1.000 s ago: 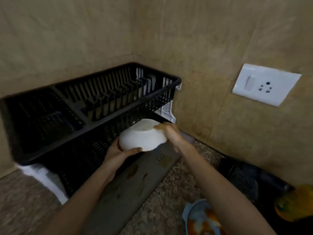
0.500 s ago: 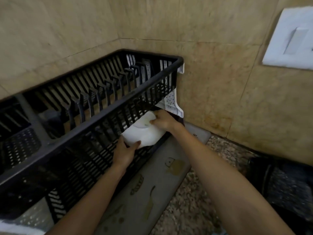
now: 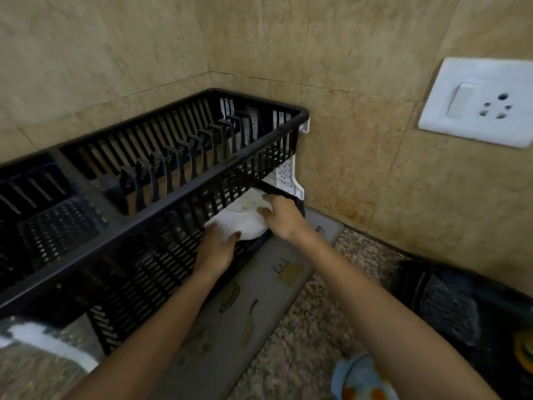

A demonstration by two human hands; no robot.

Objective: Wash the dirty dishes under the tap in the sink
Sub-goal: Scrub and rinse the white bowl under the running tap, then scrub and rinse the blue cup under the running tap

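Observation:
A white bowl (image 3: 245, 217) sits tilted in the lower tier of the black two-tier dish rack (image 3: 161, 197), at its right end. My left hand (image 3: 216, 246) grips the bowl's near left rim, thumb on the outside. My right hand (image 3: 281, 216) holds the bowl's right rim, fingers curled over the edge. The bowl's far side is hidden behind the rack's front slats.
The rack stands in the corner against beige tiled walls. A grey mat (image 3: 245, 307) lies on the speckled counter in front of it. A wall socket (image 3: 477, 101) is at the right. A dark sink area (image 3: 450, 301) and a blue dish (image 3: 360, 379) lie at lower right.
Both hands have carried the white bowl from in front of the rack into its lower tier, and my view has moved closer.

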